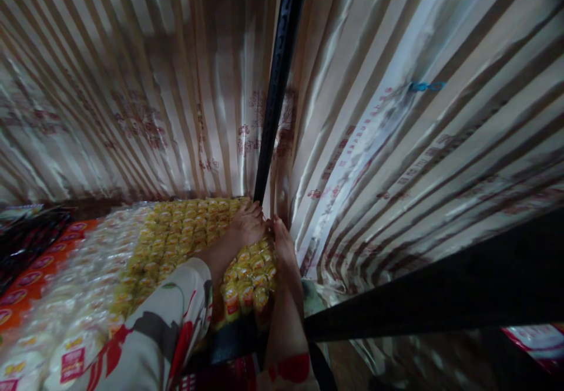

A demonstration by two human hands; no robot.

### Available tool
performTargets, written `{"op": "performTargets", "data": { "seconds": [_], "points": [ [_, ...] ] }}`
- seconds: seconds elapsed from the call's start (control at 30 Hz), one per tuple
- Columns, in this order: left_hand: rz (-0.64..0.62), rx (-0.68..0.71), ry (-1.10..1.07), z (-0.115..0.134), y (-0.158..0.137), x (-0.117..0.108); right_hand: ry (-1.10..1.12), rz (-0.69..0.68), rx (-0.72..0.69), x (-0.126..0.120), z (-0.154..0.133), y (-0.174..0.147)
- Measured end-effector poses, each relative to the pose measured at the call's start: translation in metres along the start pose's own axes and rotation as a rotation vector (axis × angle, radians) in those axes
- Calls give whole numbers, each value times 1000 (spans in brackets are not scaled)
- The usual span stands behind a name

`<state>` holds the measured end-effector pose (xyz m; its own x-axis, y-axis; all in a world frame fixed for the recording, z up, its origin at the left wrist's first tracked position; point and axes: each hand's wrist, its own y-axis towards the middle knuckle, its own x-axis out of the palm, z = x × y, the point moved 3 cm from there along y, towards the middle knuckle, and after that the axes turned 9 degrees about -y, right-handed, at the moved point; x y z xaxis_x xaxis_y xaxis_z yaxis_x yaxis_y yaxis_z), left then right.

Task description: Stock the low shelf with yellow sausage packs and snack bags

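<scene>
Many yellow packets (176, 235) lay in rows, mainly toward eight o'clock from the left hand (249, 225). The right hand (284, 241) was just beside it; their grip could not be determined. Beyond, toward twelve, rose a black post (277, 86), then pleated curtains (176, 86).

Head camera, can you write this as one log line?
left hand: by black post | right hand: close beside left | grip: unclear | nearby: yellow packets, white packets

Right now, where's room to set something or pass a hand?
Perhaps a dark strip below the yellow packs, beside the right forearm. White packs and orange packs crowd leftward. Left hand and right hand crowd the black post. A hand might pass above the packs, before the curtain.
</scene>
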<state>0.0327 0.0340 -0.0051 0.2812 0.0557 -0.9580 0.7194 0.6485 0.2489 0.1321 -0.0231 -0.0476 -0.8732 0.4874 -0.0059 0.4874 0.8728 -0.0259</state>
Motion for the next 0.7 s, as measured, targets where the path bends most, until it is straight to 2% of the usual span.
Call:
{"op": "performTargets", "data": {
  "seconds": [0.13,0.23,0.33,0.43,0.5,0.57,0.63,0.7],
  "points": [
    [-67,-44,-42,-5,1,3,-7,-2,99,-4,3,0],
    [-89,-72,-81,-7,1,2,-93,61,90,-7,0,-1],
    [-78,-28,-120,-1,1,-2,-162,147,31,-8,-14,-8],
    [-93,78,-172,13,-5,-9,-172,282,-66,-9,-35,-27],
    [-120,169,-196,23,-11,-13,-190,372,-127,-10,-48,-50],
    [-151,253,-201,32,-19,-15,-277,398,-222,-9,-58,-79],
    [-178,296,-185,37,-26,-14,-348,326,-414,-6,-64,-112],
    [-160,268,-152,37,-29,-10,-404,223,-564,-5,-63,-145]
  ]
}}
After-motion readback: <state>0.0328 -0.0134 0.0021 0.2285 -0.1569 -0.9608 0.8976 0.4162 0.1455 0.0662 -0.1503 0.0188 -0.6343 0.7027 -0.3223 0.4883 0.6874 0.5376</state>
